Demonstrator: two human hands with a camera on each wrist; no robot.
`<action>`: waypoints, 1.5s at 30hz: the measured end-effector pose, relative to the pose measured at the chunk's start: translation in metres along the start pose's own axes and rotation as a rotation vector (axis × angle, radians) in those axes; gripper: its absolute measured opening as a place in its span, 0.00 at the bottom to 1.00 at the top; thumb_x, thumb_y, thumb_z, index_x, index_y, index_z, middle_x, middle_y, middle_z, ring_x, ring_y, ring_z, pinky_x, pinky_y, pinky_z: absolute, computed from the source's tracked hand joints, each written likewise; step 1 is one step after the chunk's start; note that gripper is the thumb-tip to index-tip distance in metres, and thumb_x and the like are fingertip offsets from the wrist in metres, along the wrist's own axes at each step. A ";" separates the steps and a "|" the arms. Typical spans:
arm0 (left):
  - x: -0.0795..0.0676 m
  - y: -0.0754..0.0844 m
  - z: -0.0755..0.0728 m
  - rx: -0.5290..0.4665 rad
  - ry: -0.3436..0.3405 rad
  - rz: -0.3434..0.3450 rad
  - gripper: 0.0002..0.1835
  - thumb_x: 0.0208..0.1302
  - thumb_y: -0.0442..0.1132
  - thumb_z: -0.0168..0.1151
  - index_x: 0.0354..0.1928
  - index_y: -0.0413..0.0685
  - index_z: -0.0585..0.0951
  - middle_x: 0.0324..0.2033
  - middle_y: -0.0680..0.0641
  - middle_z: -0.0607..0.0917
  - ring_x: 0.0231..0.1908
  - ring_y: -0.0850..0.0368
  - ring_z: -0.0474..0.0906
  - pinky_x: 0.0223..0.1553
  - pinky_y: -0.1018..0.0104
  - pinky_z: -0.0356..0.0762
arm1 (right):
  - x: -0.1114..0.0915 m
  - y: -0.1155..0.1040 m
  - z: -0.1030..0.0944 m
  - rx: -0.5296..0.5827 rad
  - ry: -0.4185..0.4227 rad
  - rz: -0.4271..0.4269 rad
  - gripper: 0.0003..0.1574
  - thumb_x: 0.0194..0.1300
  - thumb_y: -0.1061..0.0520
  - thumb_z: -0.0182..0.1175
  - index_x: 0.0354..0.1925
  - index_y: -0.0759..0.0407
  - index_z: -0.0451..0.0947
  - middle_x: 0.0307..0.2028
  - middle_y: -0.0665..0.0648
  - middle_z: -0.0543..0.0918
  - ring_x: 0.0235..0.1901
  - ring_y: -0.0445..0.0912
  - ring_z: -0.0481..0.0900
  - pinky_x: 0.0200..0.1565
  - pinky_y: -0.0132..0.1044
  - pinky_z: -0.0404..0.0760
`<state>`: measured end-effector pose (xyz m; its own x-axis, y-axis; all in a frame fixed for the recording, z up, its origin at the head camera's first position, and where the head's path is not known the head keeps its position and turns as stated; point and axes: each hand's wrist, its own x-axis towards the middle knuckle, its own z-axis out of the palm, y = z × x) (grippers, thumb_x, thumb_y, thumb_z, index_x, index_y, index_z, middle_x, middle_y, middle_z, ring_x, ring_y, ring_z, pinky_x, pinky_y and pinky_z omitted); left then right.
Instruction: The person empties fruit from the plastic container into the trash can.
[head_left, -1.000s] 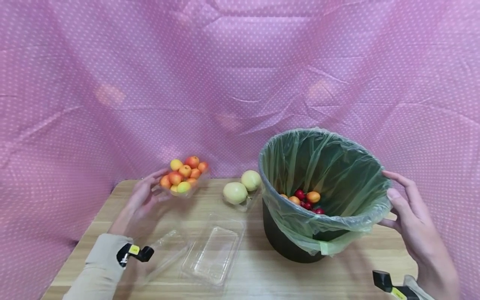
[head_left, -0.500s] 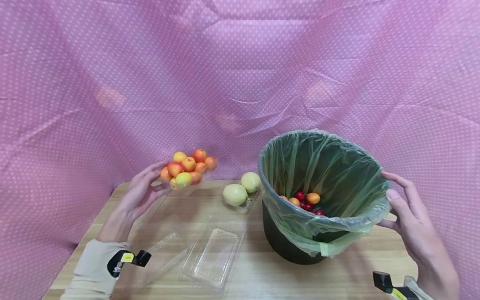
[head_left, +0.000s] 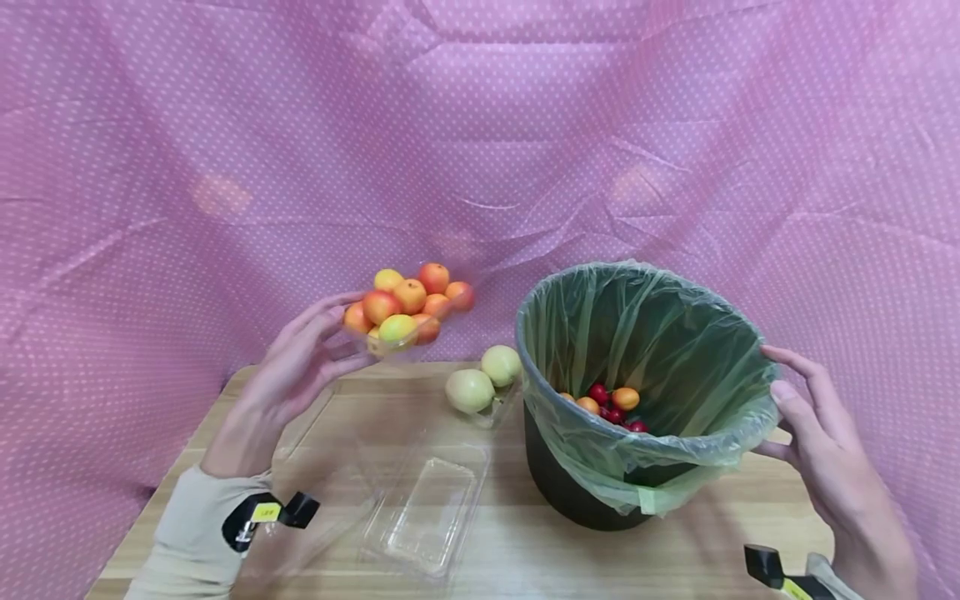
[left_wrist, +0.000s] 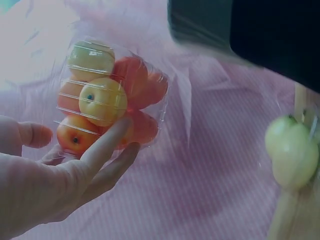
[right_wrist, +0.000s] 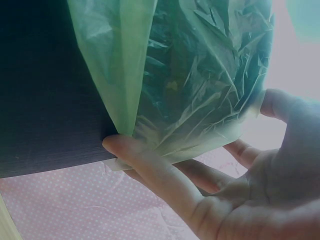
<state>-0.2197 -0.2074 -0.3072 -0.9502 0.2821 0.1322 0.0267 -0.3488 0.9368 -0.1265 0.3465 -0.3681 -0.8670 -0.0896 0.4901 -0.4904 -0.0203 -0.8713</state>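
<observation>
My left hand [head_left: 296, 367] holds up a clear plastic box [left_wrist: 163, 107] full of small orange, red and yellow fruits [head_left: 408, 296], raised above the back of the table. Its fingers lie along the side and underside of the box. My right hand [head_left: 840, 458] grips the right rim of a dark trash bin [head_left: 581, 500], thumb and fingers on the edge. A thin green bag [head_left: 645, 333] lines the bin and folds over its rim. Inside lie several dark red, cherry-like fruits [head_left: 597, 393] and a few orange fruits [head_left: 625, 398].
Two pale green round fruits [head_left: 470, 391] sit at the back of the wooden table [head_left: 510, 550], left of the bin. An open clear plastic container [head_left: 431, 512] lies at the front, with another transparent piece to its left. Pink dotted cloth [head_left: 480, 167] hangs behind.
My left hand has risen and moved right with the box of fruits, closer to the bin. The right hand stays on the bin's rim.
</observation>
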 end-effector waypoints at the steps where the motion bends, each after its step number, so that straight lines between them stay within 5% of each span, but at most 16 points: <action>1: 0.001 0.002 0.005 0.009 -0.008 0.003 0.17 0.81 0.39 0.50 0.66 0.47 0.75 0.65 0.42 0.73 0.57 0.46 0.81 0.59 0.49 0.80 | 0.000 0.000 0.000 0.002 -0.002 0.005 0.30 0.82 0.67 0.35 0.77 0.59 0.54 0.51 0.56 0.83 0.46 0.45 0.87 0.37 0.38 0.90; 11: 0.013 0.011 0.041 0.059 0.016 0.024 0.20 0.81 0.41 0.52 0.69 0.46 0.71 0.67 0.38 0.68 0.56 0.45 0.81 0.57 0.50 0.82 | 0.001 0.003 0.001 0.020 0.013 0.012 0.30 0.82 0.67 0.36 0.77 0.59 0.54 0.51 0.56 0.83 0.46 0.45 0.87 0.36 0.38 0.90; 26: 0.031 0.014 0.096 0.089 -0.012 0.033 0.19 0.78 0.35 0.54 0.67 0.47 0.75 0.65 0.42 0.76 0.48 0.48 0.85 0.52 0.50 0.86 | -0.002 0.002 0.000 0.038 0.018 0.001 0.30 0.82 0.68 0.36 0.77 0.61 0.56 0.52 0.56 0.84 0.45 0.45 0.87 0.36 0.39 0.90; 45: 0.051 0.011 0.143 0.197 -0.101 0.216 0.21 0.75 0.35 0.60 0.67 0.40 0.76 0.60 0.39 0.80 0.54 0.41 0.83 0.52 0.48 0.86 | 0.001 0.008 -0.002 0.054 -0.024 -0.001 0.31 0.82 0.68 0.35 0.78 0.60 0.53 0.54 0.55 0.82 0.47 0.44 0.87 0.36 0.37 0.90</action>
<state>-0.2238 -0.0688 -0.2441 -0.8806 0.3110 0.3575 0.2940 -0.2332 0.9269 -0.1310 0.3487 -0.3744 -0.8638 -0.1132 0.4909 -0.4854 -0.0742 -0.8711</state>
